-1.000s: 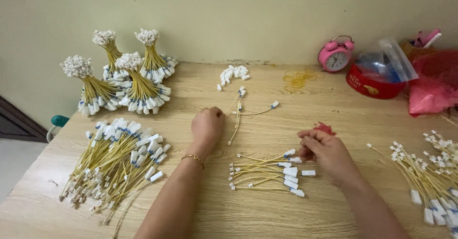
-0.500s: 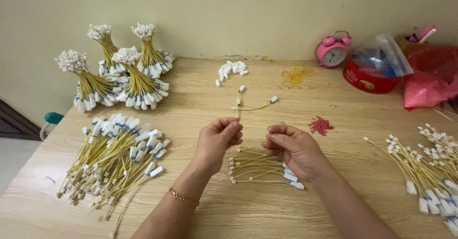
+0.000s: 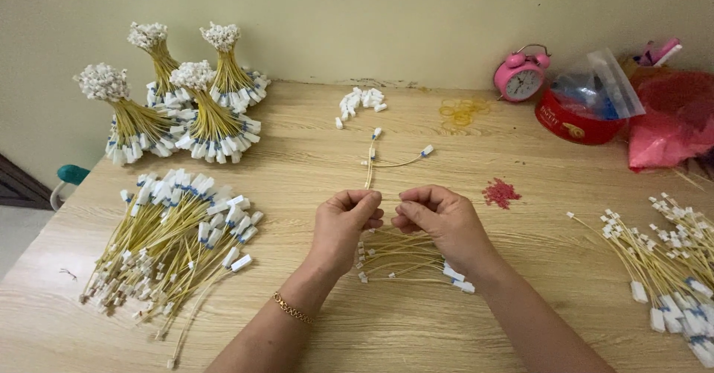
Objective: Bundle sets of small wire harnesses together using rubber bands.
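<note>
From the head camera we are looking down on a pale wooden table (image 3: 416, 328) meeting a yellowish wall (image 3: 372, 16).

Far right of our fingers, a red tub (image 3: 576, 124) is holding a clear plastic bag (image 3: 599, 87) with blue contents, a pink alarm clock (image 3: 522, 75) beside it.

We are pinching our left hand (image 3: 343, 228) and right hand (image 3: 440, 220) together, fingertips almost touching, around something too small to make out.

Directly beneath them a small bunch of yellow wires (image 3: 405, 258) with white plugs is lying flat.

Left of our fingers a loose wire heap (image 3: 167, 243) is sprawling; beyond it, tied bundles (image 3: 178, 105) are standing upright.
</note>
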